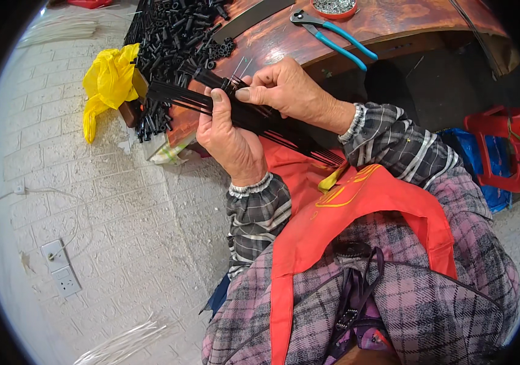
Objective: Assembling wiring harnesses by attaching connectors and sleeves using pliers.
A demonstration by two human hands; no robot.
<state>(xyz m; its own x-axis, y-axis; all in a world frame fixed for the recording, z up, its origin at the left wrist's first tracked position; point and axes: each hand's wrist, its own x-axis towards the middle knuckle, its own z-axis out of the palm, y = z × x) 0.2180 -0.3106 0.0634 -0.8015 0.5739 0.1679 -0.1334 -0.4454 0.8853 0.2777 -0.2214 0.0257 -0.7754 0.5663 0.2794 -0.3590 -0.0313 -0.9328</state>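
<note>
A bundle of thin black ribs gathered at a dark hub, which looks like an umbrella frame [177, 95], lies across both of my hands above the table edge. My left hand [235, 146] is closed round it from below, thumb up along the ribs. With thumb and forefinger pressed together, my right hand [296, 94] pinches at the hub; the fingers partly hide the spot. Thin silvery wires [244, 64] stick up just beyond the fingertips. The long ends of the ribs run down toward my red apron [357, 207].
On the brown table [260, 45] lie a heap of black plastic tubes [174, 42], pliers with blue handles [339, 42] and a red dish [335, 13] of small metal pieces. A yellow bag [111, 79] hangs left. A red stool [509, 146] stands right.
</note>
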